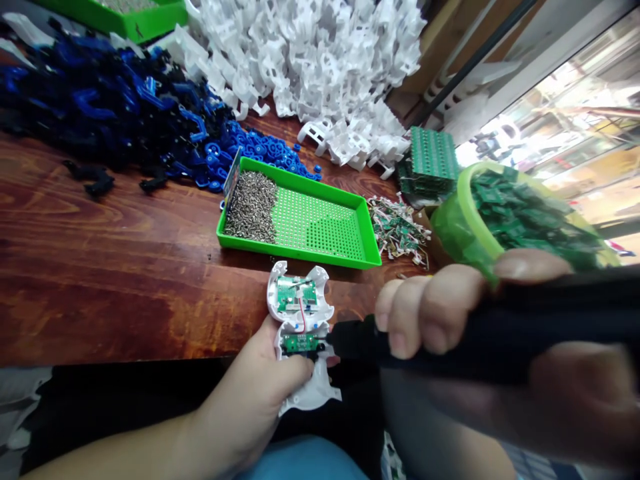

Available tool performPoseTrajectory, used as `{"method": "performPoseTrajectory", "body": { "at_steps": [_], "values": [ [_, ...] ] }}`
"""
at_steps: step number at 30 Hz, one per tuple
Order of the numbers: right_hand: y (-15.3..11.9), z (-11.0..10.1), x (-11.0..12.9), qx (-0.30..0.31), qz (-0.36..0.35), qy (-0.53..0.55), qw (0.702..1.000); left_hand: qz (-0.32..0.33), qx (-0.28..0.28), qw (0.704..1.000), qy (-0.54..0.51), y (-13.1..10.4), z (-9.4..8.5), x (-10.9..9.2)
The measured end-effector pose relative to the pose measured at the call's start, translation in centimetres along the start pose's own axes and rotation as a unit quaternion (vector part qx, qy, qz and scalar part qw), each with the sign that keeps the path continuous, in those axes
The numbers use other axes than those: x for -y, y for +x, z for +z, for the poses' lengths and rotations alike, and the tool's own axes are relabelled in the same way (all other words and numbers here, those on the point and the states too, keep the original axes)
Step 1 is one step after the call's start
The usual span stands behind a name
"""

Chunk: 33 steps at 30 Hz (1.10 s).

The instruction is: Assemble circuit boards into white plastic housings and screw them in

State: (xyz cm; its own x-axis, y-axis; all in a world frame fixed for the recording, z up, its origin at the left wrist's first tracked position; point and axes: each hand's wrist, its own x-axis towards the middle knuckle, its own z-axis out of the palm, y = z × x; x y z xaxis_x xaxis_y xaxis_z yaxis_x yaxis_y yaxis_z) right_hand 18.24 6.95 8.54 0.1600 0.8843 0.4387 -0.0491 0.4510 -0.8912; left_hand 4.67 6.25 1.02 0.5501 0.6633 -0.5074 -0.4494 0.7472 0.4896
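Observation:
My left hand (265, 367) is closed around a white plastic housing (313, 390), thumb pressed on its lower half. The housing lies in two opened shells, joined by a thin red wire. A green circuit board (297, 293) sits in the upper shell, and a smaller green board (300, 343) is in the lower one. Wrapped in my right hand (440, 307) is a black electric screwdriver (565, 327), held sideways. Its tip points left and meets the right edge of the lower shell near the small board; exact contact there cannot be made out.
A green tray (335, 230) of small screws (250, 207) stands on the wooden table (150, 287). Behind are heaps of blue and black parts (110, 107) and white housings (310, 53). To the right are stacked circuit boards (433, 157), wired boards (400, 227) and a green basket (463, 220).

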Motion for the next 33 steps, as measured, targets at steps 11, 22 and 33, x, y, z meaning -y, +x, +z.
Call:
{"method": "performPoseTrajectory", "body": {
  "at_steps": [11,22,33],
  "values": [
    [14.2,-2.6,-10.9,-0.151,-0.233,-0.043,0.960,-0.039,-0.030,0.999,-0.007,-0.4,0.0,-0.4],
    [15.9,-3.5,-13.2,-0.153,-0.236,-0.108,0.954,-0.055,-0.039,0.997,-0.027,-0.6,0.2,-0.9],
    [16.3,-4.3,-13.8,-0.159,-0.239,-0.101,0.953,-0.059,-0.044,0.997,-0.033,-0.6,0.3,-1.1]
  ]
}}
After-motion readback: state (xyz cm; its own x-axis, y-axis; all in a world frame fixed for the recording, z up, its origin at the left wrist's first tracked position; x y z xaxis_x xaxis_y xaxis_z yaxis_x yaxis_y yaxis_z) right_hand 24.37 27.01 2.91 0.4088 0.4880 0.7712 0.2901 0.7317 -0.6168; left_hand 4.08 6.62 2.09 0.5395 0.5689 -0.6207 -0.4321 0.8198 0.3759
